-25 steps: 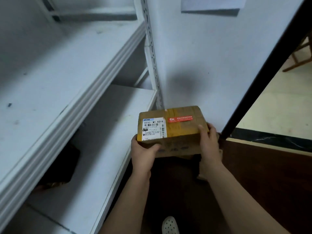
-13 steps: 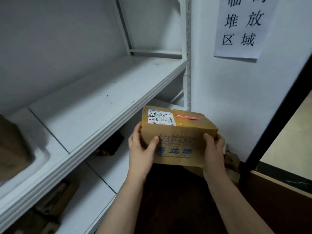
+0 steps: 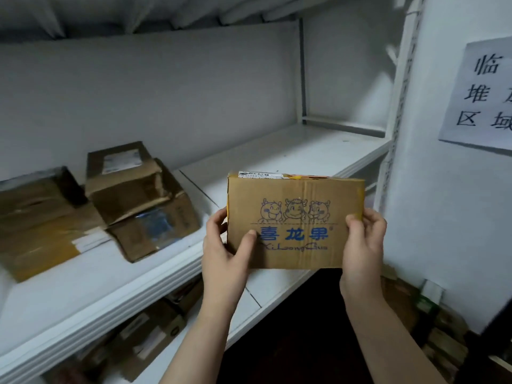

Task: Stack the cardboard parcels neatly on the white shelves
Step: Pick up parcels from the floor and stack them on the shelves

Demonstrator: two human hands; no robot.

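Both hands grasp a brown cardboard parcel printed with blue cartoon animals and lettering (image 3: 295, 221): the left hand (image 3: 225, 253) clamps its left edge with the thumb on the printed face, the right hand (image 3: 361, 245) its right edge. Compared with half a second ago, the parcel sits higher, level with the front edge of the white middle shelf (image 3: 291, 151), and its printed side now faces the camera squarely, the label on top almost edge-on. The view has also swung left, bringing crumpled brown cardboard boxes (image 3: 133, 195) on that shelf's left part into sight. A white paper sign with black characters (image 3: 482, 98) hangs on the wall at right.
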